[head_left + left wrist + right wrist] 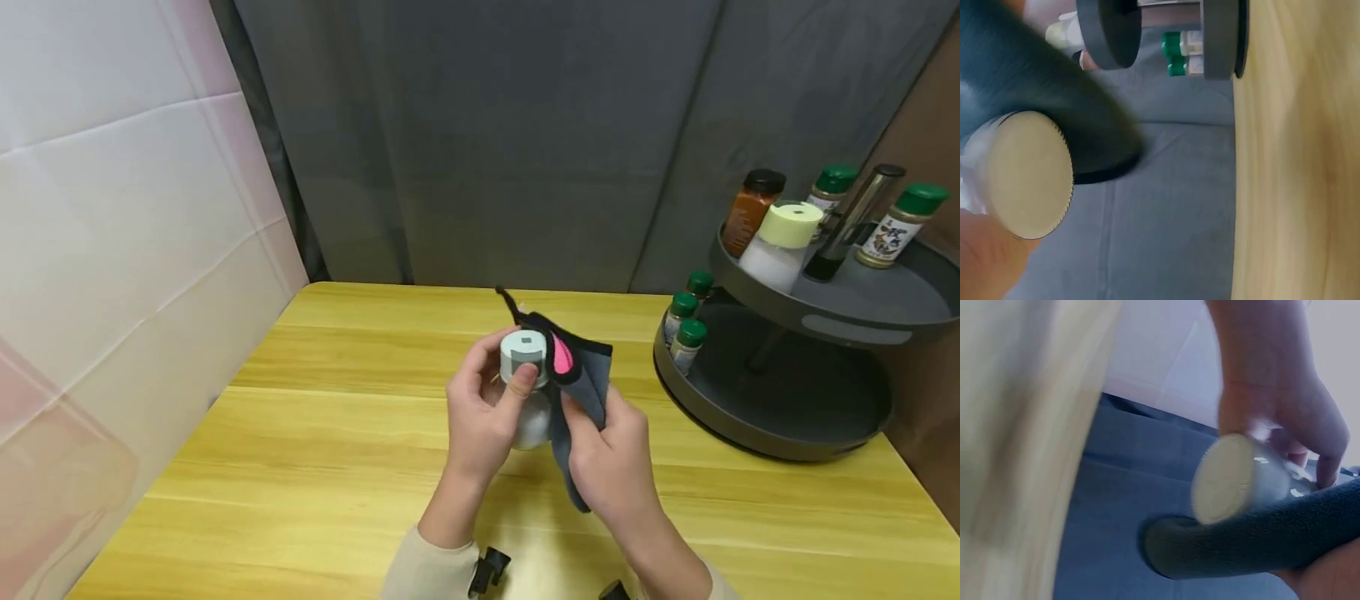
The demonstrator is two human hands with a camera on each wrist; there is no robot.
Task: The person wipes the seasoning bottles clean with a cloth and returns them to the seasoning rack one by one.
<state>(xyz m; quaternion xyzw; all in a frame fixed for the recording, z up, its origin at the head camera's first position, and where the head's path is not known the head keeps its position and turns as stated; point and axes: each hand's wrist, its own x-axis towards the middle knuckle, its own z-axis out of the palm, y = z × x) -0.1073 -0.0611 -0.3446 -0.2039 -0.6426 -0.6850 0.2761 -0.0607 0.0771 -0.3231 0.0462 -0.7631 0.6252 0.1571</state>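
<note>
My left hand point(476, 421) grips a clear seasoning jar point(534, 423) by its pale lid and upper body, thumb against the lid's side. The jar is held above the table, and its round base point(1030, 178) faces the left wrist camera. In my right hand point(611, 458) is a grey cloth point(594, 379) with black edging, a pink patch and a black hanging loop. The cloth lies against the jar's right side, folded over my right fingers, which it partly hides. Both wrist views show the cloth point(1254, 547) beside the jar point(1229, 481).
On the right stands a two-tier dark grey rotating rack point(772, 454). Its upper tray carries a yellow-lidded jar point(780, 246), an orange-brown spice bottle point(750, 212), a dark slim bottle point(855, 221) and green-capped bottles point(896, 225). Small green-capped jars point(686, 343) line the lower tray's left side. A grey curtain point(487, 150) hangs behind the wooden table point(337, 450).
</note>
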